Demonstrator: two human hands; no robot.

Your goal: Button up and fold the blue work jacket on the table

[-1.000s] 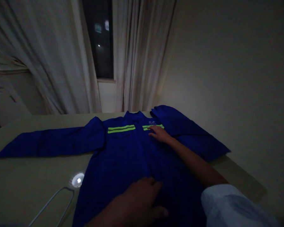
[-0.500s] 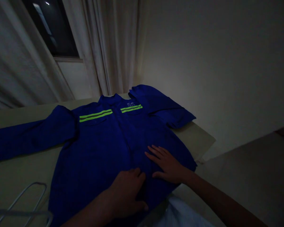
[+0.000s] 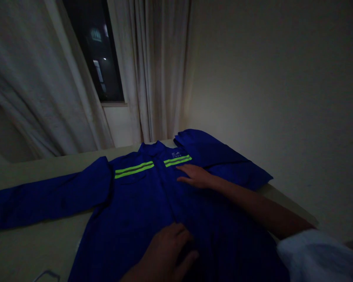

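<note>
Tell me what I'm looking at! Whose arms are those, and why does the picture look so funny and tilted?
These pictures come from a small camera worn on a person's head, so you see just what that person is facing. The arms are their own. There's no robot here, only bare hands.

A long-sleeved blue work shirt is spread out on a pale table, with shiny yellow-green stripes across its chest. The person's right hand lies on the chest, and their left hand lies lower down on the shirt. Neither hand seems to be gripping anything. A white sleeve shows at the bottom corner. Behind the table are pale curtains and a dark window.
</note>
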